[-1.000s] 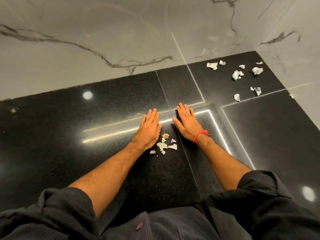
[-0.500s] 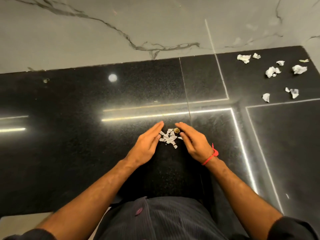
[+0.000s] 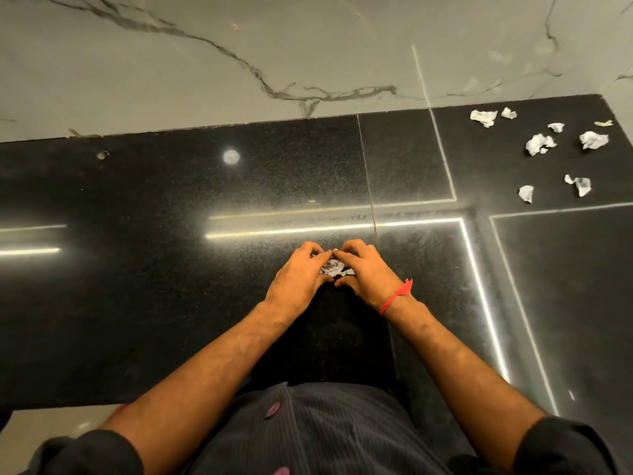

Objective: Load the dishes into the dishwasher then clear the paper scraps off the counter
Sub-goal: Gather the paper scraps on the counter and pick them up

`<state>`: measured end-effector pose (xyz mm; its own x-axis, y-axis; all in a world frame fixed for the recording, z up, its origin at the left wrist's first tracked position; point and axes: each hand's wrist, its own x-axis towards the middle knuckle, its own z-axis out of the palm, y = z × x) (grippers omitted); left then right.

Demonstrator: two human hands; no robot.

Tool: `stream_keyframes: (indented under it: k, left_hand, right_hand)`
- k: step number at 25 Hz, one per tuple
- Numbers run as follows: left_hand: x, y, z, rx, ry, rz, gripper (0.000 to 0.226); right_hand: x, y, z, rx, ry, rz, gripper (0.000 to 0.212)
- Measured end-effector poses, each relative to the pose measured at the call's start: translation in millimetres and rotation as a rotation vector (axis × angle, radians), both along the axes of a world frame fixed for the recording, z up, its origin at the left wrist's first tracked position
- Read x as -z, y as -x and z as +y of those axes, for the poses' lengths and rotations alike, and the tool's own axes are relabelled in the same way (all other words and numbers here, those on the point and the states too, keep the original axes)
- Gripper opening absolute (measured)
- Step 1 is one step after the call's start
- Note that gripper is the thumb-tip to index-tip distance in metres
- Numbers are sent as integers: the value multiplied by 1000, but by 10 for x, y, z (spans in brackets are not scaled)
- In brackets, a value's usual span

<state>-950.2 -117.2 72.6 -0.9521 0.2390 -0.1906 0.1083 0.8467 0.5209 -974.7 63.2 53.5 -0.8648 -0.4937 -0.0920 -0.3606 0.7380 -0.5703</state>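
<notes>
The black counter point(image 3: 137, 269) lies open on the left side. At the far right corner, crumpled paper scraps point(image 3: 541, 144) lie scattered near the marble wall point(image 3: 205, 80).

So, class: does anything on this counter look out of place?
Yes. Crumpled paper scraps lie scattered over the black counter's far right corner. Both the left hand and right hand curl round a small scrap pile in the middle.

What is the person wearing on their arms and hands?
Both hands, the left hand and the right hand, are bare. The right wrist has a thin red thread tied round it. Dark ribbed sleeves are pushed up near the elbows.
</notes>
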Motion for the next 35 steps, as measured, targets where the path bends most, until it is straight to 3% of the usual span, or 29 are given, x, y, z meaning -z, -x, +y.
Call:
stream_keyframes:
  k: [4, 9, 15, 20, 26, 35]
  left_hand:
    - [49, -41, 3, -21, 10, 58, 28]
    - [92, 1, -26, -106, -145, 69, 9]
    - [-77, -245, -316, -490, -522, 17, 4]
    - [-324, -731, -995, -676, -688, 76, 7]
    - [-458, -1647, -2018, -861, -728, 184, 7]
    - [-148, -3621, -3774, -1272, -895, 333, 10]
  right_hand:
    - [151, -101, -27, 40, 132, 270, 25]
    - [182, -70, -129, 133, 242, 298, 17]
    - [-144, -177, -499, 327, 501, 9, 13]
    - [-324, -413, -1274, 231, 674, -134, 15]
    - [-442, -964, -2456, 14, 682, -263, 19]
    - [-348, -2684, -4662, -157, 586, -582, 25]
